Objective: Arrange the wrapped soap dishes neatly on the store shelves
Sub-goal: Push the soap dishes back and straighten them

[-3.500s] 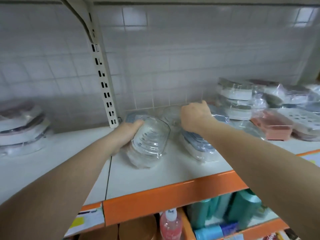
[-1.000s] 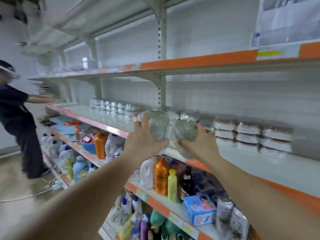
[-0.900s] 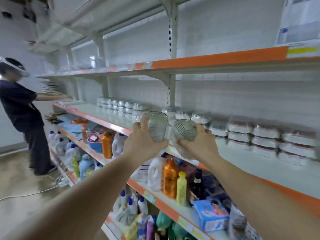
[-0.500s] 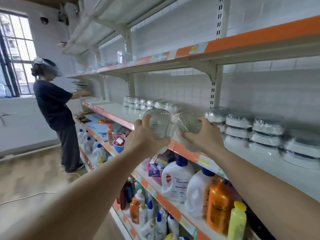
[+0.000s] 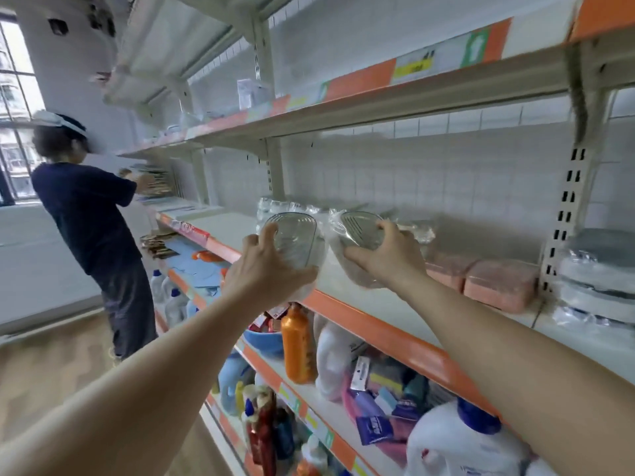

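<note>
My left hand (image 5: 266,269) grips a clear wrapped soap dish (image 5: 297,240) upright, in front of the orange edge of the white shelf (image 5: 385,333). Beside it, my right hand (image 5: 388,255) grips a second clear wrapped soap dish (image 5: 359,228), tilted, just over the shelf's front. More clear wrapped dishes (image 5: 288,206) stand in a row further back on the shelf. Pink wrapped soap dishes (image 5: 500,285) lie to the right, and stacked grey-and-white wrapped ones (image 5: 598,273) sit past the upright.
A person in a dark shirt (image 5: 91,214) works at the same shelving on the left. Detergent bottles (image 5: 299,345) and packets crowd the lower shelves. Another shelf (image 5: 360,101) hangs overhead. A slotted upright (image 5: 567,214) divides the bays.
I have lifted two clear dishes off the shelf and carried them leftwards along the aisle. The view has swung left and moved closer to the shelf; both hands keep their hold.
</note>
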The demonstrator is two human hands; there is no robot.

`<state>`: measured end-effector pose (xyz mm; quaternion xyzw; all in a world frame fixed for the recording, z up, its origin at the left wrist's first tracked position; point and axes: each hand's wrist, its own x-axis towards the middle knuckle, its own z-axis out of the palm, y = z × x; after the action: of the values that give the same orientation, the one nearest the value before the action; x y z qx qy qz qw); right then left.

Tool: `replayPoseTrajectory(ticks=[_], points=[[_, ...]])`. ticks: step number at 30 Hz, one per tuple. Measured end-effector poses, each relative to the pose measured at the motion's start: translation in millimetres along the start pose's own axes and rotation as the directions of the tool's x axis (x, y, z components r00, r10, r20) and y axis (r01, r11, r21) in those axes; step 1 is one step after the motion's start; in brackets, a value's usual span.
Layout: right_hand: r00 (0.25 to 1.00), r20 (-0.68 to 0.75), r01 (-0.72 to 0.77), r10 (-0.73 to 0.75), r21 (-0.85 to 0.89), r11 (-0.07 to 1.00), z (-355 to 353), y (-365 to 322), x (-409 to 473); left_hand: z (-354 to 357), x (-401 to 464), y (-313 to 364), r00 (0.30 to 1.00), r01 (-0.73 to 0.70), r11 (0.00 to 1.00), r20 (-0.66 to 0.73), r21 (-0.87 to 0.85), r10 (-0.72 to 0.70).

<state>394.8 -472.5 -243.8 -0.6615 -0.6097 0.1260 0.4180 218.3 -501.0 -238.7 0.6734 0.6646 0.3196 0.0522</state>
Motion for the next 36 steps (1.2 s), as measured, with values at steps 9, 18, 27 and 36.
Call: replayPoseTrajectory(ticks=[9,18,27,36], points=[[0.996,-0.083,-0.035,0.028,-0.073,0.997,136.4,-79.2,113.3,-16.2,177.3,-125.7,0.99,-0.125,0.992,0.067,-0.013,0.125],[0.99,-0.135,-0.08,0.051,-0.214,0.974,224.6,-113.1,240.6,18.1,336.7,-207.3,0.98,-0.155,0.983,0.107,-0.099,0.165],[0.985,-0.171,-0.078,0.03,-0.284,0.955,289.2,-129.6,381.7,49.9,494.9,-240.0,0.977,-0.199,0.977,0.059,-0.069,0.204],[0.958,-0.266,-0.215,0.104,-0.431,0.877,327.0,-137.0,444.9,96.2,606.1,-227.5,0.938,-0.34,0.938,0.055,-0.07,0.344]])
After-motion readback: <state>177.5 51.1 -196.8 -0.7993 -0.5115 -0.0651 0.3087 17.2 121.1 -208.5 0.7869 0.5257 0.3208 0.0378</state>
